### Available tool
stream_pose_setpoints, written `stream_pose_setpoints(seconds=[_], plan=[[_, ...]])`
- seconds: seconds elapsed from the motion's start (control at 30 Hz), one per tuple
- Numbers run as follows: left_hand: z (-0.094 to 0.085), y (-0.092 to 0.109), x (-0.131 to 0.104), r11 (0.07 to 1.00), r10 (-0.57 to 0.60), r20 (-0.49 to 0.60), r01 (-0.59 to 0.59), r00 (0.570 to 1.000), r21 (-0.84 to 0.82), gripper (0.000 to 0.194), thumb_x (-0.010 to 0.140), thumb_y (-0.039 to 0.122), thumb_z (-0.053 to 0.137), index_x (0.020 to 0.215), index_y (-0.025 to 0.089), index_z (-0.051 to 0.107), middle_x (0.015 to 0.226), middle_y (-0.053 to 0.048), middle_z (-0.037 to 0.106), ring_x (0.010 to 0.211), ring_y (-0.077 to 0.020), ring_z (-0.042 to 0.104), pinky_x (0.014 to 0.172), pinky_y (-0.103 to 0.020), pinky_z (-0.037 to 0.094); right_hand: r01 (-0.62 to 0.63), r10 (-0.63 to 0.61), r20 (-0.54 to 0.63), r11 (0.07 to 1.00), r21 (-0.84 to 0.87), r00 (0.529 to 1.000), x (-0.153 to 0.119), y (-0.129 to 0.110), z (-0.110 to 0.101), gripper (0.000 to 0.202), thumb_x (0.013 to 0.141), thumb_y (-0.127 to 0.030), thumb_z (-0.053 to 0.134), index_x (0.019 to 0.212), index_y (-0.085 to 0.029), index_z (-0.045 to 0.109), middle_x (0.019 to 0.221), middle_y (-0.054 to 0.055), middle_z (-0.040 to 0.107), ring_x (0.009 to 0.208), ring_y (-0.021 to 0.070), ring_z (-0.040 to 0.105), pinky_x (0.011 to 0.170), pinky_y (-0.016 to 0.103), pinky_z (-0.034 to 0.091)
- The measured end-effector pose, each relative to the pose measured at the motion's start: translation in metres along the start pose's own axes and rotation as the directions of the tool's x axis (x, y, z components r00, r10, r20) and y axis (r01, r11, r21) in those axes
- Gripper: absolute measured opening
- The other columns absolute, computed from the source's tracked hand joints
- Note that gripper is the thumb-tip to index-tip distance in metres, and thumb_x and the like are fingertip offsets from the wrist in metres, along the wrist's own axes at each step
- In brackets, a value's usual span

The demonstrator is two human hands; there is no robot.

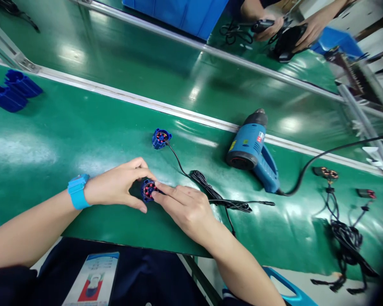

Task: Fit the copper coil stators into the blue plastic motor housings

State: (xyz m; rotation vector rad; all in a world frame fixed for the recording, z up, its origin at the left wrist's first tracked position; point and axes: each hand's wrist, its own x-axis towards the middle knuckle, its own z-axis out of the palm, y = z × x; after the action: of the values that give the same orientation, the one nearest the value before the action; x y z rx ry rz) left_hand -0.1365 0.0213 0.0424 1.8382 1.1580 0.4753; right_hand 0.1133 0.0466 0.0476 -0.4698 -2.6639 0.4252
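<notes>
A small round blue housing point(146, 190) with reddish coil windings inside stands on the green table in front of me. My left hand point(118, 182), wearing a light blue wristband point(78, 191), curves beside it with thumb and forefinger spread apart. The thumb and forefinger of my right hand point(187, 208) pinch at the housing's right edge. Just beyond lies a similar blue housing point(159, 143), a thin black lead running out of it. Right of my right hand, a bundle of black cable point(207, 185) rests on the table, partly hidden by that hand.
A blue heat gun point(247, 146) lies at the back right. Coil parts point(327, 172) with bundled black cables point(346, 238) are at the far right. Two blue plastic shells point(8, 95) stand at left. Across the metal rail, another person's hands point(315, 29) hold a black device.
</notes>
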Motion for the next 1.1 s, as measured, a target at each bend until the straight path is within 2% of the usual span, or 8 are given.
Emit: stream_pose_setpoints(seconds=[0.2, 0.27, 0.33, 0.43, 0.63, 0.73, 0.9, 1.1], plan=[[0.010, -0.005, 0.001, 0.992, 0.085, -0.053, -0.079, 0.995, 0.099, 0.058, 0.082, 0.031, 0.082, 0.132, 0.022, 0.054, 0.120, -0.006, 0.064, 0.109, -0.0219, 0.062, 0.094, -0.033, 0.050, -0.125, 0.127, 0.155, 0.992, -0.020, 0.980, -0.001, 0.002, -0.011, 0.038, 0.098, -0.017, 0.064, 0.135, -0.019, 0.058, 0.148, 0.013, 0.049, 0.117, 0.0291, 0.061, 0.095, 0.046, 0.059], [0.012, -0.006, 0.000, 0.986, 0.115, -0.084, -0.103, 0.990, 0.128, 0.058, 0.085, 0.029, 0.078, 0.135, 0.022, 0.049, 0.126, -0.007, 0.063, 0.112, -0.0220, 0.062, 0.096, -0.033, 0.050, -0.225, 0.228, 0.212, 0.974, -0.035, 0.950, -0.005, 0.005, -0.021, 0.046, 0.096, -0.019, 0.069, 0.138, -0.017, 0.052, 0.139, 0.015, 0.056, 0.112, 0.0294, 0.064, 0.089, 0.045, 0.061], [0.014, -0.007, -0.002, 0.972, 0.159, -0.085, -0.141, 0.984, 0.186, 0.044, 0.089, 0.029, 0.072, 0.127, 0.021, 0.053, 0.126, -0.007, 0.064, 0.112, -0.0212, 0.064, 0.096, -0.032, 0.051, -0.309, 0.308, 0.230, 0.951, -0.032, 0.923, -0.010, 0.009, -0.031, 0.033, 0.097, -0.021, 0.067, 0.128, -0.017, 0.055, 0.113, 0.010, 0.068, 0.090, 0.0249, 0.070, 0.075, 0.039, 0.062], [0.016, -0.007, -0.003, 0.922, 0.224, -0.094, -0.179, 0.970, 0.344, 0.028, 0.095, 0.033, 0.064, 0.120, 0.022, 0.060, 0.128, -0.006, 0.064, 0.110, -0.0210, 0.066, 0.095, -0.031, 0.054, -0.333, 0.326, 0.145, 0.943, 0.023, 0.934, -0.013, 0.010, -0.037, 0.009, 0.104, -0.024, 0.058, 0.111, -0.019, 0.060, 0.093, 0.003, 0.068, 0.073, 0.0183, 0.068, 0.065, 0.031, 0.057], [0.024, -0.001, -0.006, 0.775, 0.359, -0.149, -0.205, 0.921, 0.598, 0.025, 0.099, 0.036, 0.056, 0.115, 0.018, 0.064, 0.123, -0.008, 0.068, 0.102, -0.0220, 0.071, 0.086, -0.032, 0.059, -0.273, 0.277, -0.011, 0.952, 0.139, 0.961, -0.008, 0.002, -0.032, 0.015, 0.103, -0.018, 0.060, 0.118, -0.019, 0.061, 0.100, 0.002, 0.068, 0.086, 0.0141, 0.067, 0.079, 0.026, 0.056], [0.026, 0.002, -0.008, 0.771, 0.394, -0.202, -0.203, 0.897, 0.604, 0.025, 0.101, 0.036, 0.053, 0.116, 0.017, 0.062, 0.122, -0.008, 0.068, 0.102, -0.0214, 0.070, 0.086, -0.031, 0.059, -0.301, 0.309, -0.021, 0.938, 0.171, 0.951, -0.008, 0.002, -0.034, 0.024, 0.101, -0.017, 0.061, 0.125, -0.020, 0.060, 0.103, 0.003, 0.068, 0.090, 0.0156, 0.067, 0.084, 0.027, 0.058], [0.027, 0.002, -0.006, 0.792, 0.280, -0.166, -0.130, 0.946, 0.597, 0.029, 0.101, 0.043, 0.054, 0.111, 0.017, 0.060, 0.117, -0.010, 0.066, 0.089, -0.0223, 0.070, 0.072, -0.033, 0.059, -0.337, 0.351, -0.029, 0.915, 0.222, 0.936, -0.005, 0.006, -0.032, 0.018, 0.098, -0.014, 0.058, 0.115, -0.020, 0.060, 0.103, 0.004, 0.069, 0.090, 0.0167, 0.069, 0.086, 0.029, 0.060], [0.027, -0.005, -0.001, 0.812, 0.376, -0.065, -0.295, 0.924, 0.503, 0.028, 0.104, 0.043, 0.050, 0.119, 0.021, 0.060, 0.141, -0.010, 0.056, 0.109, -0.0237, 0.067, 0.090, -0.037, 0.058, -0.270, 0.307, -0.129, 0.931, 0.246, 0.943, -0.001, 0.013, -0.018, 0.021, 0.100, -0.012, 0.059, 0.117, -0.020, 0.066, 0.109, 0.005, 0.071, 0.099, 0.0176, 0.069, 0.090, 0.031, 0.060]])
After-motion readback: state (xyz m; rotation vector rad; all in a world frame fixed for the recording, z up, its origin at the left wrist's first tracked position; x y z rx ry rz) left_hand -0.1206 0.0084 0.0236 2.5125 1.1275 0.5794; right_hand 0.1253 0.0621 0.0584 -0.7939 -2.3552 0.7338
